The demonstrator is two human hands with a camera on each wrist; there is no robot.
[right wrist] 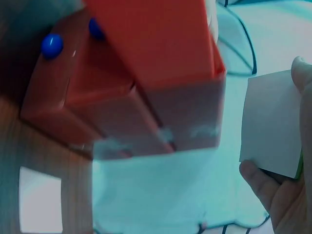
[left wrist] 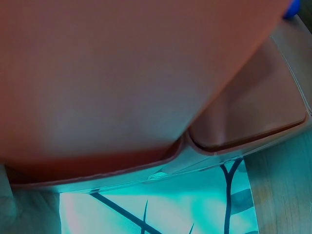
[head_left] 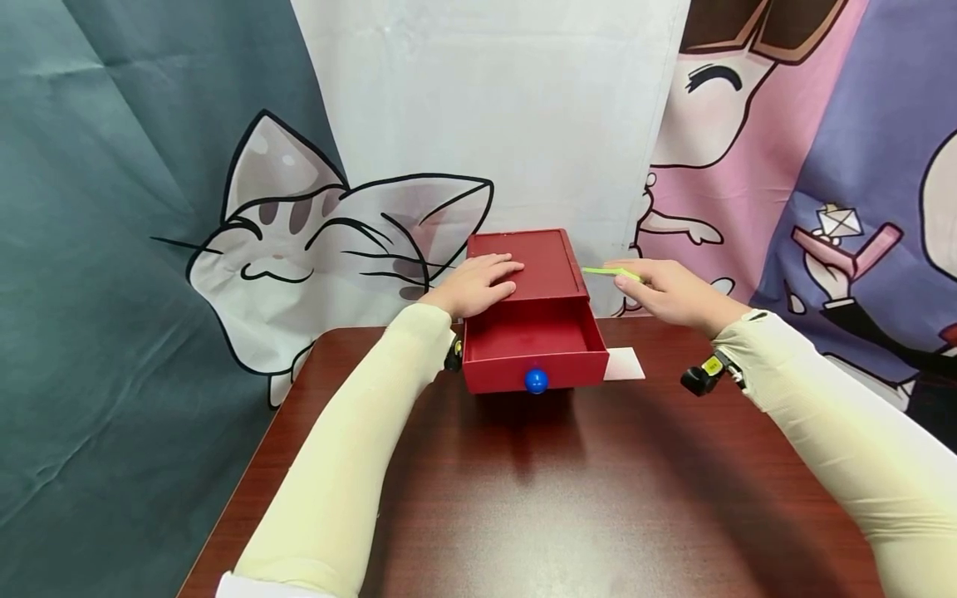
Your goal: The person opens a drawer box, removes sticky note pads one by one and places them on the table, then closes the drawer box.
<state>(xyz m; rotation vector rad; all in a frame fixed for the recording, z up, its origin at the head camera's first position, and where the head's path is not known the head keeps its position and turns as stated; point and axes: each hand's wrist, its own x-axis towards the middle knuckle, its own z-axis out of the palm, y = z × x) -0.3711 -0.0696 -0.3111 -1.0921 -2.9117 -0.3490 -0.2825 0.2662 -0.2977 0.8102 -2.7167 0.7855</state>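
Observation:
A red drawer box (head_left: pixel 527 264) stands on the table, its top drawer (head_left: pixel 534 372) pulled out toward me; a blue knob (head_left: pixel 536 381) is on the front. My left hand (head_left: pixel 476 286) rests on the left part of the box's top, fingers stretched out. To the right of the box, in the air, my right hand (head_left: pixel 669 291) pinches a thin square of note paper (right wrist: pixel 271 124) between thumb and fingers. The note paper's face looks pale in the right wrist view, with a green edge. From the head view it appears as a lime-green strip. Red surfaces fill most of the left wrist view.
A white paper square (head_left: pixel 625 364) lies on the brown table (head_left: pixel 523 515), right of the box. Two more blue knobs (right wrist: pixel 51 46) show lower on the box in the right wrist view. A printed cloth (head_left: pixel 493 100) hangs behind the table.

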